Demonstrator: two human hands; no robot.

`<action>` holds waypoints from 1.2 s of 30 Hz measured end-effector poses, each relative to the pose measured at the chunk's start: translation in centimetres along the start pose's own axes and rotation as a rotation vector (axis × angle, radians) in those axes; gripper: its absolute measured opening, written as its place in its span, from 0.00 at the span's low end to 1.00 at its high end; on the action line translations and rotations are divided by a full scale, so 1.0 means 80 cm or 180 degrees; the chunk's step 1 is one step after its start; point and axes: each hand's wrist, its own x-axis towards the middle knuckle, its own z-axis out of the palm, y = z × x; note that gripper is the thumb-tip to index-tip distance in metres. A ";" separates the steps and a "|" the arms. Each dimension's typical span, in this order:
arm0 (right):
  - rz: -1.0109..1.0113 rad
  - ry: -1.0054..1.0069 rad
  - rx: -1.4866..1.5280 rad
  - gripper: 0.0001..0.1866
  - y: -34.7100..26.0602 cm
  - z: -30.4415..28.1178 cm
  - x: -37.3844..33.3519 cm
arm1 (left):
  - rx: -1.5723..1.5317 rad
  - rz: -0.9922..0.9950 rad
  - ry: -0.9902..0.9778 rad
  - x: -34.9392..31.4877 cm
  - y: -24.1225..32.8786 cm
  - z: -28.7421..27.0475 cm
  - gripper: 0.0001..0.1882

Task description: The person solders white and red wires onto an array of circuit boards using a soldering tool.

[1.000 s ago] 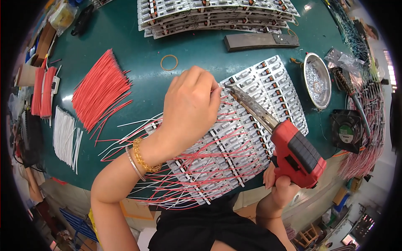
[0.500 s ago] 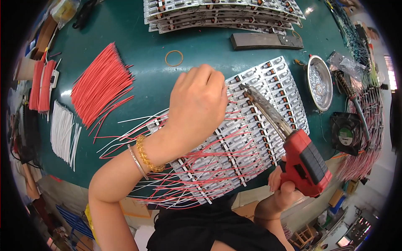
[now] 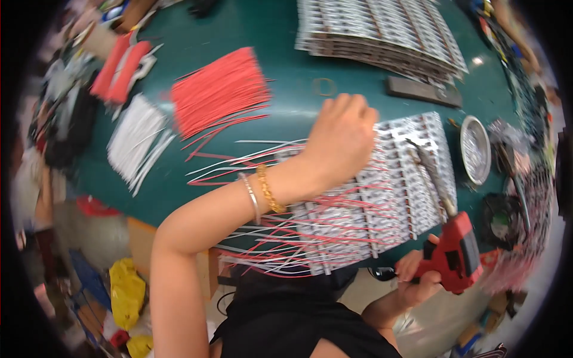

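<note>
My left hand (image 3: 343,140) is closed over the upper left part of a panel of small circuit boards (image 3: 394,224). Its fingertips are turned away, and whatever they pinch is hidden. In my right hand (image 3: 418,277) is a red and black soldering gun (image 3: 458,253), gripped by the handle at the panel's lower right. The gun's long tip slants up and left over the panel, to the right of my left hand. Red and white wires (image 3: 268,238) trail from the panel's left side, some passing under my left forearm.
Loose red wires (image 3: 221,92) and white wires (image 3: 134,143) lie in piles on the green table (image 3: 286,53). A stack of board panels (image 3: 382,48), a dark bar (image 3: 421,91) and a rubber band (image 3: 315,87) are farther back. To the right are a metal bowl (image 3: 464,149) and a fan (image 3: 501,221).
The whole view has swung, so table, panel and hands appear farther right, with some blur. Both hands keep about the same place at the panel, and the soldering gun stays in my right hand.
</note>
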 end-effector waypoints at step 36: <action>0.0003 -0.0383 0.0119 0.41 0.006 -0.029 -0.027 | 0.0882 -0.1728 -0.0812 -0.178 -0.143 -0.270 0.17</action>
